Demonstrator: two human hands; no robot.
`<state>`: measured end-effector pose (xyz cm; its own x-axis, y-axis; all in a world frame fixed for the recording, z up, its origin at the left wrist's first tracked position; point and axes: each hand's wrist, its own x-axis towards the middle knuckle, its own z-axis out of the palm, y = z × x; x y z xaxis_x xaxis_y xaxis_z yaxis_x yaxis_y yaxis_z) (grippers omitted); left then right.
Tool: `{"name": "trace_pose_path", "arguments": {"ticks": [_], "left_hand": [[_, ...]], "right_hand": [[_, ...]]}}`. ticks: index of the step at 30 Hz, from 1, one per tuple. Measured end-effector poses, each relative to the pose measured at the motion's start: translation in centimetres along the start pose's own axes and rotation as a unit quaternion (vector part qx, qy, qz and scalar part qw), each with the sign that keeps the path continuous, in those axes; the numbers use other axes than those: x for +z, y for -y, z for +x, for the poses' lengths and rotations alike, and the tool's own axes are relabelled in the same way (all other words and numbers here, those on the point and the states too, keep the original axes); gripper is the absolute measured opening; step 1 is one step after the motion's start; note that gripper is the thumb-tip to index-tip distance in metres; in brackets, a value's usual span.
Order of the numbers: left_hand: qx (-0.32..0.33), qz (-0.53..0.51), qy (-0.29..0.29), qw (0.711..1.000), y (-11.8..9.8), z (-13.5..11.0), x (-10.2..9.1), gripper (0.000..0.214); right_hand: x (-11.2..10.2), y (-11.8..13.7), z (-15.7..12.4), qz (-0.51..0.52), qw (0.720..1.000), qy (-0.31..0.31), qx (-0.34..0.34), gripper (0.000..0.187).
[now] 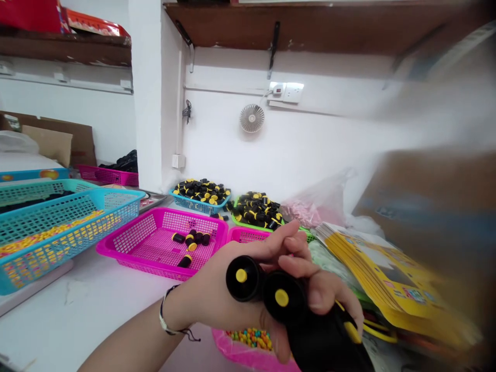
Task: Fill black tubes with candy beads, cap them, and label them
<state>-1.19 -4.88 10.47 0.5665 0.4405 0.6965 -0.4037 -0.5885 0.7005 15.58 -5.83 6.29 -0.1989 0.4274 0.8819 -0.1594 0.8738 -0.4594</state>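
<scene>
My left hand point(228, 292), with a cord bracelet at the wrist, reaches in from the lower left. Its fingers curl around a black toy binocular point(281, 297), whose two tubes end in yellow caps and whose body runs down toward the bottom edge with a yellow strip. Just beyond the hand lies a magenta plastic basket point(127, 243) with several loose black tubes with yellow caps. Behind it, a blue basket point(197, 206) and a green basket point(251, 223) hold heaps of the same tubes. My right hand does not show.
Teal baskets point(77, 206) with coloured beads stand at the left on the white table point(77, 305). A pink bag of coloured beads point(248, 356) sits below the hand. Yellow printed cards point(380, 274) lie at the right. A blurred cardboard box point(426, 206) intrudes there.
</scene>
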Motion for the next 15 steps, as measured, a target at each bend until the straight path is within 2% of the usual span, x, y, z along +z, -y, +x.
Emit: {"name": "trace_pose_path", "arguments": {"ticks": [3,6,9,10,13,14,15], "left_hand": [[0.021,0.012,-0.015,1.000,0.8,0.3,-0.1,0.070],[0.025,0.004,-0.025,0.999,1.4,0.5,-0.2,0.043],[0.000,0.026,-0.027,0.999,1.2,0.6,-0.6,0.034],[-0.010,0.033,-0.020,0.999,0.8,0.6,-0.8,0.034],[-0.038,0.072,0.045,0.996,-0.7,0.8,-1.3,0.043],[-0.043,0.094,0.082,0.991,-1.1,0.9,-1.4,0.043],[-0.044,0.118,0.119,0.985,-1.6,0.9,-1.5,0.041]], "right_hand": [[-0.4,1.8,1.3,-0.039,0.999,0.003,-0.015,0.035],[-1.3,2.7,2.0,-0.103,0.994,0.026,0.021,0.034],[-2.4,3.4,2.2,-0.116,0.990,0.058,0.048,0.039],[-2.6,3.7,2.2,-0.119,0.991,0.039,0.055,0.040],[-3.2,4.9,2.0,-0.174,0.973,-0.131,0.074,0.036],[-3.5,5.2,2.0,-0.204,0.964,-0.155,0.071,0.037],[-3.9,5.5,2.1,-0.235,0.960,-0.136,0.061,0.037]]}}
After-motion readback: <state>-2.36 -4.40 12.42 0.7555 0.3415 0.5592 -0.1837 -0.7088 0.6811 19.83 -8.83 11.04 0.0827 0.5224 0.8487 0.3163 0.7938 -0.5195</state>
